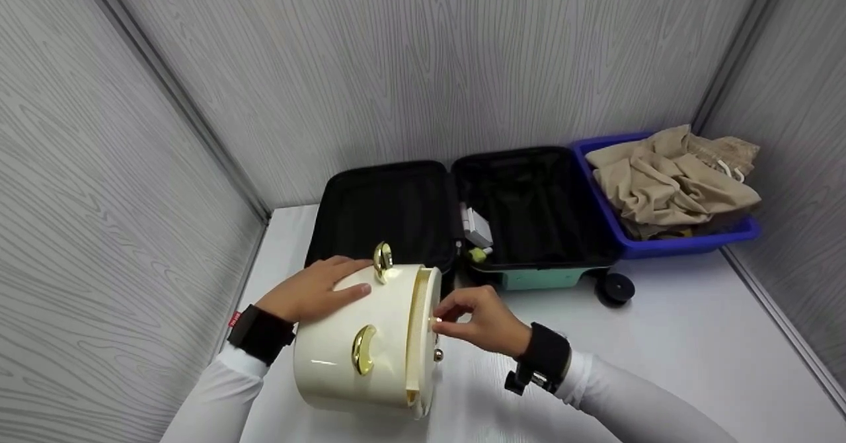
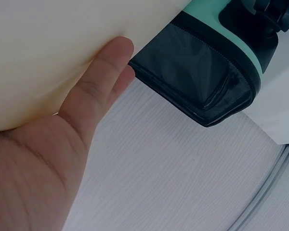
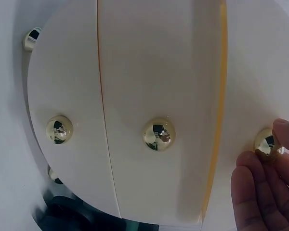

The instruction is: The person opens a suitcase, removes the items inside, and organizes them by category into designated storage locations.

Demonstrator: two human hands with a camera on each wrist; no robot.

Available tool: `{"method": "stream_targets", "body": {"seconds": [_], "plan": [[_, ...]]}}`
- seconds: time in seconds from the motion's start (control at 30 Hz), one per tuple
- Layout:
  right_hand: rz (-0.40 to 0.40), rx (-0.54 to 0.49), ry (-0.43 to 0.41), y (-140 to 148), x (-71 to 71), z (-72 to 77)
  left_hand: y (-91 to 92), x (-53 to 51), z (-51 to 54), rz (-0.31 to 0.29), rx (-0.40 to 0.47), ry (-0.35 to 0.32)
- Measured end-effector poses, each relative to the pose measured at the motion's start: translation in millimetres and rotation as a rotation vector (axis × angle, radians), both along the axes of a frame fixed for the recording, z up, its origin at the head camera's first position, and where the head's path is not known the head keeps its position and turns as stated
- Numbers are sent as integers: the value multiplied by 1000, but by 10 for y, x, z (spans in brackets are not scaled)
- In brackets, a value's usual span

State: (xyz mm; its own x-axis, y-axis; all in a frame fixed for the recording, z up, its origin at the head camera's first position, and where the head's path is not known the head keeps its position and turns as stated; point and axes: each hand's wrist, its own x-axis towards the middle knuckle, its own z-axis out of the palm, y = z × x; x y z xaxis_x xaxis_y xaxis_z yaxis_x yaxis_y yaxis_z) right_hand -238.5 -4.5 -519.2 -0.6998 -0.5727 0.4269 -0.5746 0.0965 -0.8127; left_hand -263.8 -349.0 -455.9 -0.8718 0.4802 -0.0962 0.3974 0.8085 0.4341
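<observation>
A person's right hand (image 1: pixel 479 321) pinches a shiny gold ball knob (image 3: pixel 267 140) on the flat face of a drum-shaped, glossy cream box (image 1: pixel 330 357), while the left hand (image 1: pixel 324 291) lies flat against its curved side, thumb extended. The box, fitted with curved gold handles (image 1: pixel 363 350), sits toward the left edge of a white desk (image 1: pixel 694 337), a gap showing behind its face. Behind, an open black-lined, mint-green suitcase (image 1: pixel 390 205) spans the desk's back edge; a blue plastic tub (image 1: pixel 691 246) of crumpled beige cloth (image 1: pixel 674 178) fills the back right corner.
</observation>
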Motion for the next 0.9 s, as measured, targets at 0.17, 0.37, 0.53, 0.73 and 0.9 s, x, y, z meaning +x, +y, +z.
{"method": "stream_targets", "body": {"seconds": [0.17, 0.37, 0.53, 0.73, 0.9], "plan": [[-18, 8, 8, 143, 15, -15, 3, 2, 4, -2, 6, 4], [-39, 27, 4, 284, 46, 3, -11, 9, 10, -19, -7, 4], [-25, 15, 24, 299, 60, -26, -31, 20, 10, -15, -14, -3], [-16, -3, 50, 286, 43, -44, -24, 21, -7, -2, 1, 2], [-13, -2, 56, 296, 36, -54, -9, 15, -20, 5, -4, 4]]}}
